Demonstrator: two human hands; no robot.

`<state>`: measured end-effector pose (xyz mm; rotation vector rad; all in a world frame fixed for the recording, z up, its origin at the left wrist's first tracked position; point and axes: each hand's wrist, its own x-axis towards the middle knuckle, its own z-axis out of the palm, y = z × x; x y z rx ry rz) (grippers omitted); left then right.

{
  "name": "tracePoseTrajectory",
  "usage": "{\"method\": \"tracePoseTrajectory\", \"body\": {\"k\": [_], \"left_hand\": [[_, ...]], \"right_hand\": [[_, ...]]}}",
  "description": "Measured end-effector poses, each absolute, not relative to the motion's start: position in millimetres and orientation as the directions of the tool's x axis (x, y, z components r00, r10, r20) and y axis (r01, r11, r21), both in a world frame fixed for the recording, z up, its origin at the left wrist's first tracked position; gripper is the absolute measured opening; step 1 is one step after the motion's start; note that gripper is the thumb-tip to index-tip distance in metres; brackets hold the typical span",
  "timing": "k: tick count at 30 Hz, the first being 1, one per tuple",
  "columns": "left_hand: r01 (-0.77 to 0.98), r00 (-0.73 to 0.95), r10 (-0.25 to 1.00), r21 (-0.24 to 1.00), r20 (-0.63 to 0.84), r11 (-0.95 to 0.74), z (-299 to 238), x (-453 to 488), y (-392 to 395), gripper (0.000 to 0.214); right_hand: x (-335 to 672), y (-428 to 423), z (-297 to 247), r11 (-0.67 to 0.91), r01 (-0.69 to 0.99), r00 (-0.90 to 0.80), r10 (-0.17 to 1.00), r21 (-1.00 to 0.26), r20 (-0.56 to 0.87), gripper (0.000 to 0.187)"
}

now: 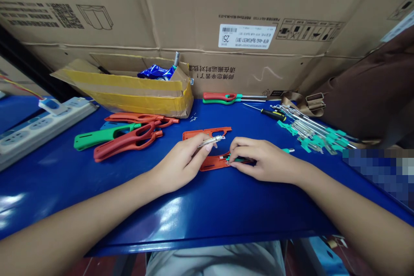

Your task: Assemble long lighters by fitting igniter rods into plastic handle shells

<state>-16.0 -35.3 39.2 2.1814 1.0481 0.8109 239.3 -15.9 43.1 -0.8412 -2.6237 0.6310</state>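
My left hand point(181, 161) pinches a slim clear tank point(211, 141) with a whitish tip, like a lighter's gas tank, above the table. Below it lies an open orange lighter shell half point(210, 164) with small parts inside. The fingertips of my right hand point(263, 159) are closed together at this shell, over a teal part; what they grip is too small to make out. A metal tube end point(291, 150) with teal pokes out beyond my right hand. Just behind my left hand rests another orange shell half point(194, 134), partly covered by the fingers.
Red and green lighter shells point(126, 142) lie at left, near a white power strip point(42, 127). A taped cardboard box point(142, 99) stands behind them. At back are a red-green lighter point(223, 97), a screwdriver point(274, 114) and a pile of metal tubes with teal parts point(310, 131).
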Motion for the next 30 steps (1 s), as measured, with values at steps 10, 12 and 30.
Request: {"method": "tracePoseTrajectory", "body": {"k": [10, 12, 30], "left_hand": [[0.426, 0.627, 0.751, 0.716, 0.206, -0.552, 35.4, -13.5, -37.6, 0.025], [0.425, 0.635, 0.739, 0.699, 0.222, -0.575, 33.2, -13.8, -36.8, 0.025], [0.439, 0.666, 0.718, 0.672, 0.202, -0.597, 31.6, -12.4, -34.3, 0.029]], "right_hand": [[236.5, -11.3, 43.0, 0.573, 0.429, -0.693, 0.705, -0.698, 0.153, 0.007], [237.0, -11.6, 43.2, 0.495, 0.460, -0.653, 0.751, -0.737, 0.098, 0.009], [234.3, -11.9, 42.9, -0.044, 0.345, -0.625, 0.735, -0.938, -0.264, 0.022]]}}
